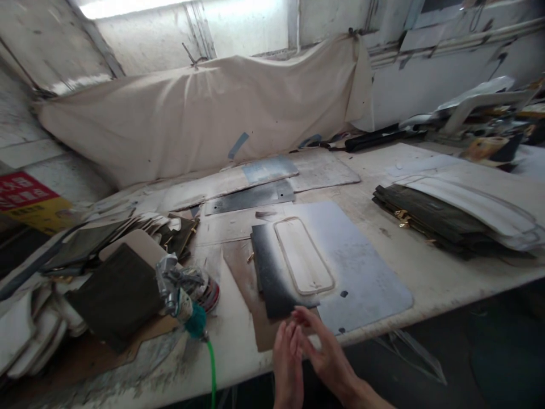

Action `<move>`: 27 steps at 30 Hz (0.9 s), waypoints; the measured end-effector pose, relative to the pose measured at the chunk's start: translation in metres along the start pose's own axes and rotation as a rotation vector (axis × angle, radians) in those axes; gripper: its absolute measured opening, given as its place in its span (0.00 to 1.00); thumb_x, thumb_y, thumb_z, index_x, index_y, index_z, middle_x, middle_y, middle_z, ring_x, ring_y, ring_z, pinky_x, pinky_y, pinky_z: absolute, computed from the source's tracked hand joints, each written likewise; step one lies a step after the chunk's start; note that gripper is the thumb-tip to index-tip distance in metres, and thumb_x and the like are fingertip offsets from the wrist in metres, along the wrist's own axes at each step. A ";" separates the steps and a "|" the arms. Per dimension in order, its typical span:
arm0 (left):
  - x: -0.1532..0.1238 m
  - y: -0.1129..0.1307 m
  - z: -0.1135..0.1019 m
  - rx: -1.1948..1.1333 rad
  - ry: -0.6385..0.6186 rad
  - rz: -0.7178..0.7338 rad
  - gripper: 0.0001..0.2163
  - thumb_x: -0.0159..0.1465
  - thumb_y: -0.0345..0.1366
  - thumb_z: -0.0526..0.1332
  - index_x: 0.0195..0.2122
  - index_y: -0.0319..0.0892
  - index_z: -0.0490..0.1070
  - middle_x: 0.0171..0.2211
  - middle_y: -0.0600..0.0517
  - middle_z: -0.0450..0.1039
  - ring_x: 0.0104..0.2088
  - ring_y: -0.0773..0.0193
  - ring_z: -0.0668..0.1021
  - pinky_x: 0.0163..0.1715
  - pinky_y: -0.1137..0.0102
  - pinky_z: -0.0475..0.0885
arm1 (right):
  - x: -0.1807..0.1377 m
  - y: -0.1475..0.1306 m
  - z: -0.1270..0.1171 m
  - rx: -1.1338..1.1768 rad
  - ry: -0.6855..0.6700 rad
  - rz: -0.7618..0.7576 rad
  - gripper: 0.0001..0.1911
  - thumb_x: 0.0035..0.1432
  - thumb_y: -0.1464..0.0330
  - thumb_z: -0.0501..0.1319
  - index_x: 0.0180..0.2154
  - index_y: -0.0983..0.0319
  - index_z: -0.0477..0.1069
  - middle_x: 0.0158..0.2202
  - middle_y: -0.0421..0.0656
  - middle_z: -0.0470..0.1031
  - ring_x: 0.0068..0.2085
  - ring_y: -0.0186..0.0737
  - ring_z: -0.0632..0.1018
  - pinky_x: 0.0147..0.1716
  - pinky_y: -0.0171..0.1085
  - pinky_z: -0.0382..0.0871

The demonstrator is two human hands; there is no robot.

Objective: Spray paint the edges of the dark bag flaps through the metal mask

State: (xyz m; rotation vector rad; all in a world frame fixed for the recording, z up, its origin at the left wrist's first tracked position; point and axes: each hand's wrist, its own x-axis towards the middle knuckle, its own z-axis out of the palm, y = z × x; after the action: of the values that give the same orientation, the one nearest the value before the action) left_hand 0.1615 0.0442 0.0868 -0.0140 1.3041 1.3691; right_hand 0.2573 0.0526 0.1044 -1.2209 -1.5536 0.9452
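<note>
My left hand (288, 363) and my right hand (322, 351) meet at the table's front edge, fingers touching. The fingers of both are stretched out and slightly curled, and I see nothing held in them. Just beyond my fingertips lies a dark flat panel (272, 278), partly under a pale rounded rectangular frame piece (305, 255). A grey-white sheet (366, 272) lies under the frame's right side, and a brown board (242, 267) shows at the left. To the left stands a spray gun (172, 284) with a teal-wrapped grip, beside a can (212, 295).
A green hose (213, 369) runs from the spray gun over the table's front edge. Dark olive pieces (123, 295) and white pieces (25, 329) are piled at the left. Another dark stack (438, 216) with white strips lies right. A beige cloth (238, 108) hangs behind.
</note>
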 end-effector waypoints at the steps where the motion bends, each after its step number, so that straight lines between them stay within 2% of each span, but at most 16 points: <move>1: 0.002 -0.003 0.012 -0.066 0.008 -0.056 0.08 0.57 0.30 0.57 0.39 0.39 0.66 0.40 0.46 0.71 0.39 0.64 0.76 0.40 0.67 0.73 | -0.006 0.020 -0.016 -0.069 0.046 0.023 0.20 0.55 0.70 0.52 0.51 0.59 0.62 0.45 0.48 0.73 0.45 0.42 0.75 0.45 0.43 0.70; 5: 0.006 -0.007 0.043 -0.198 0.114 -0.108 0.06 0.55 0.27 0.57 0.34 0.41 0.65 0.38 0.47 0.71 0.35 0.68 0.77 0.34 0.74 0.72 | -0.015 0.080 -0.065 -0.300 0.108 0.009 0.18 0.56 0.69 0.50 0.49 0.61 0.63 0.46 0.49 0.73 0.46 0.43 0.74 0.46 0.44 0.70; 10: 0.007 -0.011 0.053 -0.208 0.191 -0.099 0.04 0.55 0.25 0.57 0.28 0.40 0.64 0.30 0.51 0.70 0.28 0.72 0.75 0.30 0.77 0.71 | -0.010 0.110 -0.095 -0.488 -0.004 -0.129 0.20 0.54 0.75 0.48 0.49 0.63 0.65 0.48 0.50 0.71 0.50 0.43 0.71 0.49 0.45 0.67; 15: 0.011 -0.017 0.062 -0.193 0.196 -0.042 0.05 0.54 0.23 0.57 0.26 0.39 0.65 0.25 0.53 0.68 0.24 0.74 0.73 0.27 0.79 0.71 | -0.007 0.113 -0.106 -0.730 -0.176 -0.156 0.23 0.49 0.81 0.48 0.46 0.68 0.69 0.50 0.53 0.70 0.52 0.47 0.68 0.49 0.47 0.65; 19: 0.010 -0.025 0.069 -0.189 0.156 0.077 0.07 0.54 0.22 0.56 0.30 0.40 0.66 0.28 0.55 0.69 0.27 0.75 0.75 0.31 0.78 0.72 | 0.000 0.104 -0.111 -0.809 -0.273 -0.155 0.23 0.47 0.83 0.48 0.45 0.69 0.70 0.49 0.53 0.71 0.50 0.49 0.68 0.47 0.46 0.67; 23: 0.012 -0.035 0.070 -0.136 0.025 0.212 0.06 0.55 0.26 0.58 0.33 0.40 0.67 0.32 0.52 0.70 0.33 0.71 0.76 0.39 0.72 0.74 | 0.007 0.101 -0.114 -0.804 -0.278 -0.159 0.23 0.47 0.83 0.48 0.43 0.68 0.70 0.46 0.52 0.72 0.47 0.47 0.70 0.46 0.45 0.67; 27: 0.019 -0.042 0.068 -0.022 -0.039 0.246 0.04 0.56 0.33 0.59 0.31 0.38 0.69 0.31 0.52 0.70 0.33 0.72 0.75 0.37 0.76 0.73 | 0.010 0.103 -0.115 -0.768 -0.266 -0.152 0.23 0.48 0.83 0.48 0.46 0.69 0.68 0.46 0.52 0.71 0.46 0.46 0.70 0.46 0.45 0.67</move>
State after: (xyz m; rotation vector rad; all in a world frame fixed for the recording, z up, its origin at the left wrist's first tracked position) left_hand 0.2285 0.0897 0.0726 0.1621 1.2897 1.5842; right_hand 0.3949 0.0880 0.0431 -1.4925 -2.3057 0.4131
